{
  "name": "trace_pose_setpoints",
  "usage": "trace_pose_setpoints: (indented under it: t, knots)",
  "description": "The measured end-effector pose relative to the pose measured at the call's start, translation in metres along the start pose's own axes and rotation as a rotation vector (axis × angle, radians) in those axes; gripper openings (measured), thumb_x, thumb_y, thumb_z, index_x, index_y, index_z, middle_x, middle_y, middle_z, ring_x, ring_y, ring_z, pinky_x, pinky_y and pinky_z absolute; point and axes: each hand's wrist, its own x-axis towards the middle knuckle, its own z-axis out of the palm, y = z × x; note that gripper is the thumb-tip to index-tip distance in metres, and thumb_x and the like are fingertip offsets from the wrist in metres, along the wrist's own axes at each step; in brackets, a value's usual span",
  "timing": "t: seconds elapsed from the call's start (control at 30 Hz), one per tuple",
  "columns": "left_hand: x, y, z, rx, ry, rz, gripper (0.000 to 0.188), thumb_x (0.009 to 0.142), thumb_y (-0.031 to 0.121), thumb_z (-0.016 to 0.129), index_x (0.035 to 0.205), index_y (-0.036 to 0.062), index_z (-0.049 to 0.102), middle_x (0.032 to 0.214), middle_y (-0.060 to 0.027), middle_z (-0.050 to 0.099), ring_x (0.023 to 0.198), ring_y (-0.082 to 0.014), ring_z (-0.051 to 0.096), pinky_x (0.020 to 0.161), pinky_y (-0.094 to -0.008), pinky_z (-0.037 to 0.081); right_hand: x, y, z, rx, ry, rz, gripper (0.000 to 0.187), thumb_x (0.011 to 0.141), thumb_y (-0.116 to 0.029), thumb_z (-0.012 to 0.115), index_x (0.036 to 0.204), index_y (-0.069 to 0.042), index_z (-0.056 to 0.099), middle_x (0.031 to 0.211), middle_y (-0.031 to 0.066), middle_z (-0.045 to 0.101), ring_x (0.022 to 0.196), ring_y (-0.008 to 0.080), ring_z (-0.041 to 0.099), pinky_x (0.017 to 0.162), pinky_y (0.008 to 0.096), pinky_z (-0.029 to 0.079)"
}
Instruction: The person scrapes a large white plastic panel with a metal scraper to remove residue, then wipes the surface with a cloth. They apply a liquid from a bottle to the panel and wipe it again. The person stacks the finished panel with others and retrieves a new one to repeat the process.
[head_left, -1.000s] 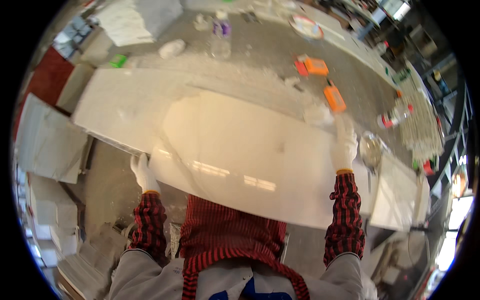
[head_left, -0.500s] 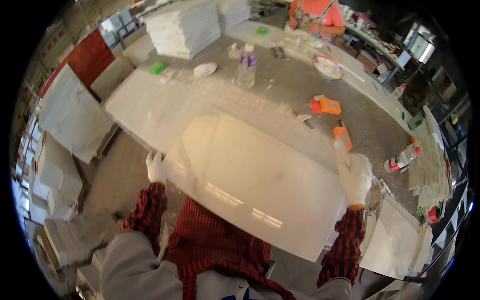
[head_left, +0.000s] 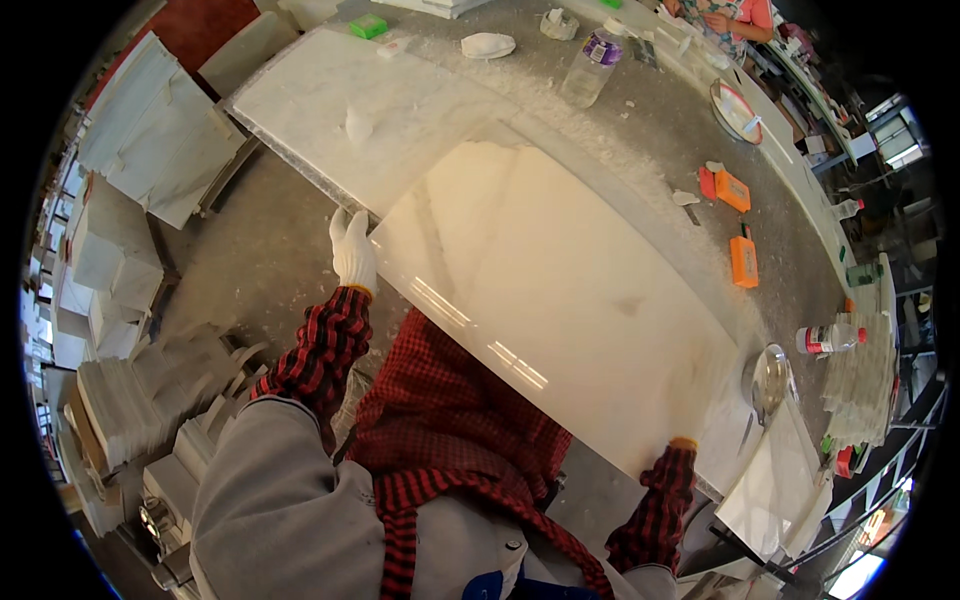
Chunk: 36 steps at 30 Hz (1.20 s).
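A glossy cream-white slab (head_left: pixel 540 270) with faint brownish veins lies slanted in front of me, overlapping a dusty white slab (head_left: pixel 400 110). At its left corner is my left hand (head_left: pixel 353 250) in a white glove, fingers stretched upward and slightly apart, close beside the edge. I cannot tell whether it touches. By the slab's near right end, the yellow-orange cuff of my right hand (head_left: pixel 684 443) shows. The rest of that glove cannot be made out against the white surface or is hidden. Red-and-black checked sleeves cover both forearms.
Farther off on the dusty grey table stand a purple-labelled bottle (head_left: pixel 592 65), a white cloth-like lump (head_left: pixel 488 45), orange boxes (head_left: pixel 743 260) and a bowl (head_left: pixel 736 112). Right are a metal bowl (head_left: pixel 770 380), a red-labelled bottle (head_left: pixel 830 339) and stacked strips (head_left: pixel 860 390). Slabs (head_left: pixel 155 130) lean left. Another person works beyond.
My right hand has moved down from beyond the slab's right end to its near right part. My left hand has come up close to the left corner. The view has tilted down.
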Motion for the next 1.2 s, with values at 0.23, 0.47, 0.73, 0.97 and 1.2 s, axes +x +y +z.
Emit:
trace_pose_setpoints:
  t: [0.23, 0.47, 0.73, 0.97, 1.2]
  knots:
    - [-0.015, 0.013, -0.004, -0.249, -0.083, -0.156, 0.068, 0.096, 0.023, 0.059, 0.155, 0.0071, 0.029, 0.149, -0.013, 0.044, 0.131, -0.0249, 0.047, 0.107, -0.038, 0.04, 0.131, -0.258, 0.005, -0.11, 0.061, -0.405, 0.043, 0.098, -0.032, 0.052, 0.139, -0.017, 0.056, 0.146, 0.0108, 0.051, 0.134, 0.0332, 0.046, 0.108, 0.0481, 0.038]
    - [-0.016, 0.009, -0.031, -0.477, -0.256, -0.326, 0.077, 0.1, 0.04, 0.057, 0.158, 0.0057, 0.02, 0.157, -0.0184, 0.033, 0.138, -0.0311, 0.04, 0.112, -0.0414, 0.037, 0.223, -0.425, 0.034, 0.371, 0.109, -0.414, 0.026, 0.092, -0.034, 0.056, 0.113, -0.022, 0.063, 0.116, 0.0073, 0.061, 0.114, 0.0324, 0.053, 0.098, 0.0497, 0.041]
    - [-0.022, 0.026, -0.054, -0.146, -0.22, 0.017, 0.06, 0.105, 0.039, 0.047, 0.151, 0.0029, 0.035, 0.149, -0.0193, 0.046, 0.137, -0.0287, 0.043, 0.116, -0.0413, 0.031, 0.052, -0.462, -0.046, 0.548, -0.092, -0.638, 0.051, 0.077, -0.025, 0.07, 0.124, -0.012, 0.057, 0.125, 0.009, 0.054, 0.125, 0.0309, 0.048, 0.104, 0.0483, 0.039]
    - [-0.048, 0.07, -0.019, 0.338, -0.547, 0.58, 0.041, 0.104, 0.02, 0.05, 0.138, -0.0033, 0.053, 0.144, -0.0184, 0.051, 0.131, -0.0277, 0.049, 0.11, -0.0374, 0.038, 0.081, -0.394, -0.038, 0.547, 0.088, -0.356, 0.044, 0.078, -0.024, 0.07, 0.12, -0.016, 0.059, 0.119, 0.0065, 0.057, 0.115, 0.027, 0.053, 0.103, 0.0447, 0.04]
    - [-0.043, 0.049, 0.016, 0.845, -0.553, 0.963, 0.04, 0.099, 0.026, 0.056, 0.133, 0.0056, 0.061, 0.137, -0.0165, 0.057, 0.123, -0.0342, 0.055, 0.103, -0.0429, 0.043, 0.113, -0.309, -0.011, 0.196, 0.167, -0.061, 0.041, 0.096, -0.028, 0.05, 0.136, -0.019, 0.056, 0.137, 0.0089, 0.055, 0.126, 0.031, 0.051, 0.106, 0.0449, 0.04]
